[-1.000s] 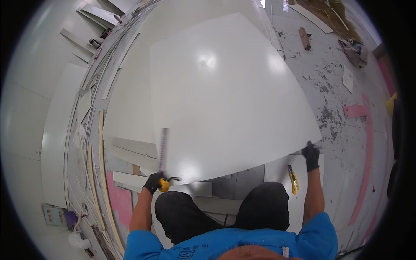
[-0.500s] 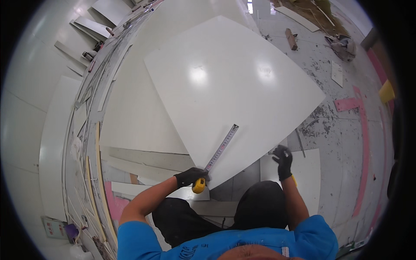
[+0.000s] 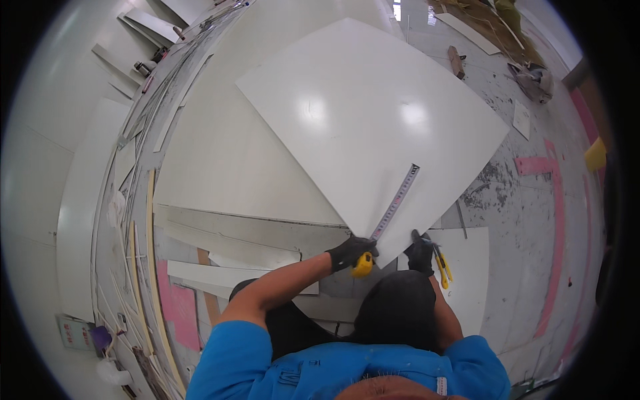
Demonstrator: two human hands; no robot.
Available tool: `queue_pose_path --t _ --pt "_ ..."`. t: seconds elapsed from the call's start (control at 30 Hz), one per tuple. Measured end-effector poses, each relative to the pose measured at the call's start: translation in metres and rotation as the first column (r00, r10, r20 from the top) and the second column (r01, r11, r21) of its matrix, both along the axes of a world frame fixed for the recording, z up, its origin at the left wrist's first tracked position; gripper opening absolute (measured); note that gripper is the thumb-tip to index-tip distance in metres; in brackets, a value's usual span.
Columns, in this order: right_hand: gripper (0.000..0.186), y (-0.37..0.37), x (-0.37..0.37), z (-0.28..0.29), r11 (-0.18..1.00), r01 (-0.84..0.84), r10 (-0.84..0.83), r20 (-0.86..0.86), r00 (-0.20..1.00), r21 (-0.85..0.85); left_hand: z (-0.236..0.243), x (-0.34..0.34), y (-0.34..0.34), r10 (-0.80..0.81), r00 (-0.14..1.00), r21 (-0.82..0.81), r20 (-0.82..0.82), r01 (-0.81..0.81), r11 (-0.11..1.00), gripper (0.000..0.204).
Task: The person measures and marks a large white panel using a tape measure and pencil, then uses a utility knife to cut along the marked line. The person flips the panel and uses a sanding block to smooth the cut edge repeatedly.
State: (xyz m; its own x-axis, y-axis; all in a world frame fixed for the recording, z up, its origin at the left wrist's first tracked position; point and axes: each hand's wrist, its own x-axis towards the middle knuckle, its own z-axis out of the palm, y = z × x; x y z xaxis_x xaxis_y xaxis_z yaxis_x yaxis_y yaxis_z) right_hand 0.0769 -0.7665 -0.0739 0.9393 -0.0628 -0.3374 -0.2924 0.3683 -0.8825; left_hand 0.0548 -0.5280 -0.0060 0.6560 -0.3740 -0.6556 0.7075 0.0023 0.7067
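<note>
Head view: the left hand (image 3: 352, 255), black-gloved, curls around a rounded yellow tape measure (image 3: 363, 265), its narrow pale blade slanting away over a flat, glossy white panel (image 3: 360, 120). The black-gloved right hand (image 3: 420, 255) is at that panel's near edge, its grip unclear to me. Just right of it lies a slim yellow utility knife (image 3: 443, 268). Beyond and left of the left hand spreads a duller off-white sheet (image 3: 227, 160); well right of the right hand, pink strips (image 3: 553, 267) cross scuffed grey flooring (image 3: 523, 247).

Wooden block (image 3: 456, 62) beyond the right hand (image 3: 419, 256), pink strip (image 3: 533, 167) to that hand's right, wooden batten (image 3: 153, 260) left of both.
</note>
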Motion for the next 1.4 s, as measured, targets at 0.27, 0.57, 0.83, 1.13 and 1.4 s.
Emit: queue_pose_path --t 0.27,0.57,0.83,1.13,1.4 --pt "0.021 -0.158 0.013 -0.044 0.929 0.026 -0.003 0.065 0.998 -0.369 -0.01 0.025 -0.003 0.225 0.974 -0.249 0.028 -0.211 0.945 0.022" --pt "0.021 -0.323 -0.136 -0.044 0.805 0.223 -0.265 0.003 0.964 -0.549 -0.028 0.036 0.094 0.714 0.688 -0.184 -0.13 -0.725 0.664 0.018" --pt "0.037 -0.394 -0.221 -0.033 0.506 0.222 -0.446 -0.033 0.895 -0.834 -0.032 0.023 0.09 0.694 0.72 0.136 0.008 -0.688 0.713 0.037" --pt "0.05 -0.358 -0.212 -0.017 0.428 0.059 -0.509 -0.186 0.841 -0.902 -0.032 0.011 0.087 0.558 0.78 0.017 -0.283 -0.577 0.816 0.046" --pt "0.048 -0.36 -0.22 -0.042 0.4 0.085 -0.46 -0.12 0.88 -0.913 -0.046 0.01 0.082 0.484 0.818 -0.146 -0.311 -0.544 0.826 0.04"
